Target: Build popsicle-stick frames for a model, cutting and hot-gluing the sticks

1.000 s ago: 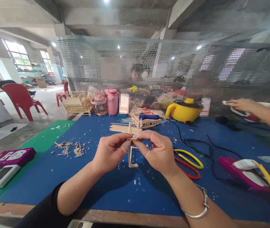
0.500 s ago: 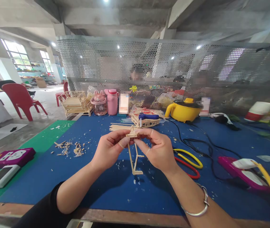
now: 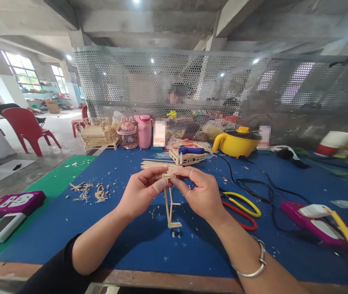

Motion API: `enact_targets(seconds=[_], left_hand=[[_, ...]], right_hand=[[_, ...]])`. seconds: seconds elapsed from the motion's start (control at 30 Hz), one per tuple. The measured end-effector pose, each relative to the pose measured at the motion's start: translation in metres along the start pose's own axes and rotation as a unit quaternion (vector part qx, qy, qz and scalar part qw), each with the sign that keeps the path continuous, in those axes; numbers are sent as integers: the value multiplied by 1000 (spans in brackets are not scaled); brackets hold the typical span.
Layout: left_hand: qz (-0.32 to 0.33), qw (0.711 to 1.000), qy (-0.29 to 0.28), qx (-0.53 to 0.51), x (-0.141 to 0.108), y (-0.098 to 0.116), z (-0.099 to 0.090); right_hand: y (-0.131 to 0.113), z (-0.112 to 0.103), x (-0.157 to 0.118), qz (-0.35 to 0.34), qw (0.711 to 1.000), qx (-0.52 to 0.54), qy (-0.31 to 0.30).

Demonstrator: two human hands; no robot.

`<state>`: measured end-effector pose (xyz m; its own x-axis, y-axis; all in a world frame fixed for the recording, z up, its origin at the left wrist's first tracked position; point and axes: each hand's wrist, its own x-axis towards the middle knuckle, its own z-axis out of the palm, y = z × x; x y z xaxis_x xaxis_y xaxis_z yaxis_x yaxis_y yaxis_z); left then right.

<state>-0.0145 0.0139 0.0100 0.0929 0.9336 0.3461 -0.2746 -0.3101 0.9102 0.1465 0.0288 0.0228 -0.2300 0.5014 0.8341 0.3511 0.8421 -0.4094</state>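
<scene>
Stick frame [image 3: 167, 207], blue tabletop [image 3: 54, 228], perforated screen [image 3: 149, 90]

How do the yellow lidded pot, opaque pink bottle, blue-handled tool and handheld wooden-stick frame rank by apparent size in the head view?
1. Yellow lidded pot
2. Opaque pink bottle
3. Blue-handled tool
Unranked: handheld wooden-stick frame; nearer the camera and open-shaped, so unsure.

Glaring windows [image 3: 21, 68]; bright ceiling lamps [image 3: 256, 61]; soft shadows on the tabletop [image 3: 149, 251]; stretched edges

A pink bottle [image 3: 145, 134] stands left of a yellow pot [image 3: 240, 144].
</scene>
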Motion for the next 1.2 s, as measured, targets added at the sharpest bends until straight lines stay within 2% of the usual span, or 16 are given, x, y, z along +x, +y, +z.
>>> enact_targets(seconds=[0.3, 0.6, 0.8, 0.9, 1.0, 1.1, 1.2], left_hand=[[46, 997, 27, 64, 0, -3, 3], [35, 997, 13, 65, -2, -5, -1], [28, 1000, -3, -14, -1, -4, -1], [21, 998, -20, -53, -2, -3, -1], [20, 998, -41, -48, -4, -2, 1], [23, 999, -33, -23, -4, -1, 1], [27, 1000, -11, -11, -2, -1, 0]], right_hand=[[-3, 1, -1, 6, 1000, -3, 12], [-2, 5, -4, 2, 999, -25, 19], [1, -8, -2, 22, 999, 38, -18], [6, -14, -2, 40, 998, 57, -5], [9, -12, -4, 50, 997, 53, -1], [11, -7, -7, 65, 997, 29, 18], [16, -6, -4, 89, 994, -7, 63]])
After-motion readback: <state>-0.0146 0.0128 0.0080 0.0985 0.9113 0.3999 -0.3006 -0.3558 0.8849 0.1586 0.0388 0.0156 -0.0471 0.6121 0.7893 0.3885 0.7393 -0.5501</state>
